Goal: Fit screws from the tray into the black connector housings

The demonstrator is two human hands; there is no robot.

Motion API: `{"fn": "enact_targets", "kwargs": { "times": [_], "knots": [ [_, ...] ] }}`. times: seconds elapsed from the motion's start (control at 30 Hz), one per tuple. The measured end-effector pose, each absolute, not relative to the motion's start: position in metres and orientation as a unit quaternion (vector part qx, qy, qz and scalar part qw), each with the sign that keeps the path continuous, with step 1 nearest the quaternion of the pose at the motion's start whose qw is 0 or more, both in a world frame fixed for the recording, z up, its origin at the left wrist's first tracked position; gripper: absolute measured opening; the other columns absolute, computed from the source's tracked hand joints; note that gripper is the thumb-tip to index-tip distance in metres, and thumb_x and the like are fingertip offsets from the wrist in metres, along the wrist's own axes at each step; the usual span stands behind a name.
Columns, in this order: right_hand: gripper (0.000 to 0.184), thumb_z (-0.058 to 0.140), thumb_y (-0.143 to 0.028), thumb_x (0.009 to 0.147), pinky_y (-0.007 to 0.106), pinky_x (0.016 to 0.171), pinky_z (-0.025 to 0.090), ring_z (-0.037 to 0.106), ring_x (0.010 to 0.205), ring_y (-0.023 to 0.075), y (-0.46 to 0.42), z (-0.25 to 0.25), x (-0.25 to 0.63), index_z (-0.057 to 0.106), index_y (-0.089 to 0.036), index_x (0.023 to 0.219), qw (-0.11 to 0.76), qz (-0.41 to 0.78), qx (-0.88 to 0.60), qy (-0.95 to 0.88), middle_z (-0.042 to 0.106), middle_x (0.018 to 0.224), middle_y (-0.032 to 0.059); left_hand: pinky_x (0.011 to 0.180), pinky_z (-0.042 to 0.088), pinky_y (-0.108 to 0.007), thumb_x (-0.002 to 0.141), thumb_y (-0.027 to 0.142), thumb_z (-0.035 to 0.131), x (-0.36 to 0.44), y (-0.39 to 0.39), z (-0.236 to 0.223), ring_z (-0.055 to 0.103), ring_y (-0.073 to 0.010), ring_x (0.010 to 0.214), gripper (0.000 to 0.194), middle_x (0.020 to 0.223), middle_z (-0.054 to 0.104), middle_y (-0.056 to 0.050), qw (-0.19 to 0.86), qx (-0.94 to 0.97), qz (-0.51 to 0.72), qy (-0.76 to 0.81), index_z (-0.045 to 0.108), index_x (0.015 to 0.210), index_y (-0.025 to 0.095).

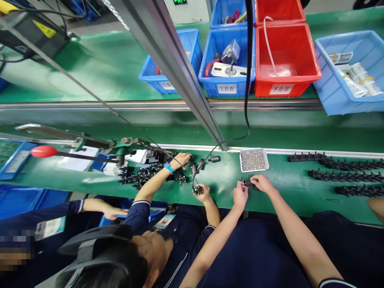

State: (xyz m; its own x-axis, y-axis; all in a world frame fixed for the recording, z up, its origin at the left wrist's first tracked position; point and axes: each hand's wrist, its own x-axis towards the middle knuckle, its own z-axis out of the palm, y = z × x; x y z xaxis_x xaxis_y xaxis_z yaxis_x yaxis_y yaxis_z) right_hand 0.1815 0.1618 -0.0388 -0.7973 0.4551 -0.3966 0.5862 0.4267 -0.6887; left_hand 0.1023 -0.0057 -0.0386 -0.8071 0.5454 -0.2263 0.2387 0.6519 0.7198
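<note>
My left hand [240,195] and my right hand [264,184] meet at the near part of the green bench [285,188]. Between their fingertips sits a small black plastic part [249,183], gripped from both sides and resting on or just above the bench surface. Just behind the hands stands a small white tray of tiny metal screws [253,160]. Rows of similar black parts [345,176] lie in lines to the right of my right hand.
A co-worker on my left reaches one hand [180,159] into a pile of black parts [147,176] and grips a cabled tool [198,190] with the other. Blue bins [226,60] and a red bin [285,60] stand on the far shelf. A metal rail [180,72] crosses overhead.
</note>
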Motion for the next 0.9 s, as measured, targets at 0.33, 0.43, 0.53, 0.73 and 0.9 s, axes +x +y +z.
{"fn": "enact_targets", "kwargs": {
  "times": [0.33, 0.43, 0.53, 0.73, 0.9],
  "knots": [
    [0.015, 0.066, -0.031, 0.083, 0.031, 0.088, 0.052, 0.07, 0.091, 0.0195, 0.163, -0.04, 0.176, 0.077, -0.024, 0.091, 0.126, -0.466, 0.34, 0.807, 0.077, 0.095, 0.0026, 0.074, 0.053, -0.029, 0.081, 0.019, 0.064, 0.103, -0.01, -0.045, 0.069, -0.0164, 0.076, 0.019, 0.08, 0.072, 0.002, 0.315, 0.213, 0.444, 0.811, 0.056, 0.097, 0.024],
    [0.018, 0.07, -0.031, 0.08, 0.03, 0.084, 0.054, 0.071, 0.087, 0.0192, 0.164, -0.045, 0.175, 0.075, -0.02, 0.094, 0.122, -0.492, 0.371, 0.778, 0.077, 0.093, 0.0046, 0.074, 0.053, -0.029, 0.08, 0.019, 0.066, 0.104, -0.011, -0.045, 0.068, -0.0163, 0.074, 0.021, 0.08, 0.071, -0.001, 0.321, 0.211, 0.443, 0.81, 0.056, 0.099, 0.022],
    [0.021, 0.066, -0.031, 0.084, 0.031, 0.088, 0.054, 0.071, 0.092, 0.0202, 0.167, -0.051, 0.178, 0.075, -0.018, 0.097, 0.109, -0.521, 0.362, 0.765, 0.077, 0.099, 0.0067, 0.076, 0.053, -0.029, 0.081, 0.019, 0.066, 0.104, -0.014, -0.047, 0.069, -0.0165, 0.077, 0.021, 0.082, 0.071, -0.002, 0.322, 0.212, 0.451, 0.805, 0.056, 0.098, 0.022],
    [0.034, 0.069, -0.035, 0.084, 0.033, 0.095, 0.052, 0.071, 0.097, 0.0207, 0.169, -0.054, 0.184, 0.072, -0.021, 0.116, 0.14, -0.498, 0.341, 0.785, 0.075, 0.108, 0.0065, 0.079, 0.054, -0.03, 0.082, 0.018, 0.064, 0.105, -0.017, -0.052, 0.07, -0.0172, 0.08, 0.017, 0.084, 0.072, -0.001, 0.324, 0.224, 0.467, 0.791, 0.055, 0.096, 0.022],
    [0.036, 0.069, -0.035, 0.085, 0.032, 0.095, 0.051, 0.071, 0.098, 0.0213, 0.165, -0.048, 0.185, 0.071, -0.02, 0.117, 0.149, -0.483, 0.334, 0.796, 0.075, 0.108, 0.0065, 0.079, 0.053, -0.03, 0.084, 0.018, 0.062, 0.105, -0.018, -0.049, 0.071, -0.0176, 0.083, 0.014, 0.086, 0.072, -0.001, 0.309, 0.231, 0.457, 0.802, 0.055, 0.095, 0.023]
  ]
}}
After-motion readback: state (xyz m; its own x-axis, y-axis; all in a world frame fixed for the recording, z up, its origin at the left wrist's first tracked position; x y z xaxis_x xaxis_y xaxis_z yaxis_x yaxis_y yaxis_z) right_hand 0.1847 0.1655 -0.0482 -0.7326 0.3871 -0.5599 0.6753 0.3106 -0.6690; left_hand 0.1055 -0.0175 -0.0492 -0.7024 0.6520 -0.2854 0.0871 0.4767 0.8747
